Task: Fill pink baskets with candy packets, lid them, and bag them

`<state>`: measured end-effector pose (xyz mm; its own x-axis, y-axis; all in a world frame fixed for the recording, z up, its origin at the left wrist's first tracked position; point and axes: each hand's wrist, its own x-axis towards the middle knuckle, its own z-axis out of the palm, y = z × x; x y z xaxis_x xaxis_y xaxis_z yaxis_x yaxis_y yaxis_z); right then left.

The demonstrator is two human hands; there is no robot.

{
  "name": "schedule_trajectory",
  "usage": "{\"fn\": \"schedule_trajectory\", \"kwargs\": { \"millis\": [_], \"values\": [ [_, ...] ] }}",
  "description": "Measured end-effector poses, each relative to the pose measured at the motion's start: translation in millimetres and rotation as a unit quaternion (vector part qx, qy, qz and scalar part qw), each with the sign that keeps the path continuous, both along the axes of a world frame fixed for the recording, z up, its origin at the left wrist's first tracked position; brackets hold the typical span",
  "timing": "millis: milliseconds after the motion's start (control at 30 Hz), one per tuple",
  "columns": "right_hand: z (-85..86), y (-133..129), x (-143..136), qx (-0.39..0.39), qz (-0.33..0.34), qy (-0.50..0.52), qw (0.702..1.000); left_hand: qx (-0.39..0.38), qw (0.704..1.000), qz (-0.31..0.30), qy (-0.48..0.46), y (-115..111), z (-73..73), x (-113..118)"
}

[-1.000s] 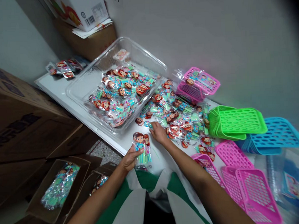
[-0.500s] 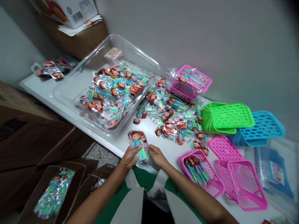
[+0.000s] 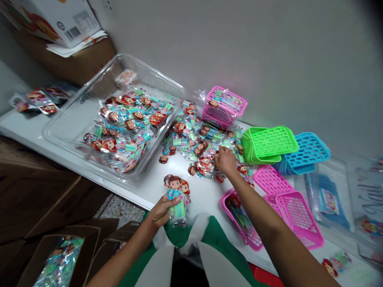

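Moved onto the crinkly plastic-wrapped pile (image 3: 197,139), right hand's (image 3: 225,159) grip unclear; left (image 3: 162,210) pinches glossy packets (image 3: 178,199).

Green baskets (image 3: 270,142) and blue baskets (image 3: 307,150) have oval-hole patterns, the pink baskets (image 3: 301,219) a lattice; the bench (image 3: 197,198) is white, the clothing (image 3: 219,244) green and white, the packets (image 3: 177,197) red, brown, turquoise and green

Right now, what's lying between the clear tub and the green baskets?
Between the clear tub and the green baskets lies a heap of wrapped packets, with the right hand at it, as the head view shows.
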<state>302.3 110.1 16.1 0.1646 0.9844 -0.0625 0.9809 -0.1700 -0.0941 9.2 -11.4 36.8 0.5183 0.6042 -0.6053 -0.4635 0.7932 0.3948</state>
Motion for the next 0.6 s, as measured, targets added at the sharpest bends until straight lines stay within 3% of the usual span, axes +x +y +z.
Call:
{"fn": "schedule_trajectory", "kwargs": {
  "millis": [133,233,300,367,467,533,600],
  "values": [
    [-15.9,9,16,-0.077,-0.118,0.091,0.986,0.011,1.000,-0.028,0.006,0,1.1,5],
    [-18.4,-4,31,0.001,-0.132,0.196,0.972,0.026,0.999,-0.043,0.008,3,-0.6,7],
    [-7.6,-17,39,0.066,-0.119,0.257,0.957,0.041,0.998,-0.049,0.013,6,0.8,10],
    [13.1,-32,41,0.087,-0.071,0.297,0.948,0.068,0.996,-0.062,0.018,11,5.6,15],
    [52.5,-54,25,-0.023,0.099,0.336,0.936,0.143,0.983,-0.105,0.034,19,17.7,25],
    [74.3,-64,5,-0.130,0.218,0.376,0.891,0.210,0.966,-0.139,0.052,26,25.8,29],
    [85.7,-68,-15,-0.199,0.283,0.441,0.828,0.268,0.944,-0.180,0.063,32,31.4,30]
  ]
}}
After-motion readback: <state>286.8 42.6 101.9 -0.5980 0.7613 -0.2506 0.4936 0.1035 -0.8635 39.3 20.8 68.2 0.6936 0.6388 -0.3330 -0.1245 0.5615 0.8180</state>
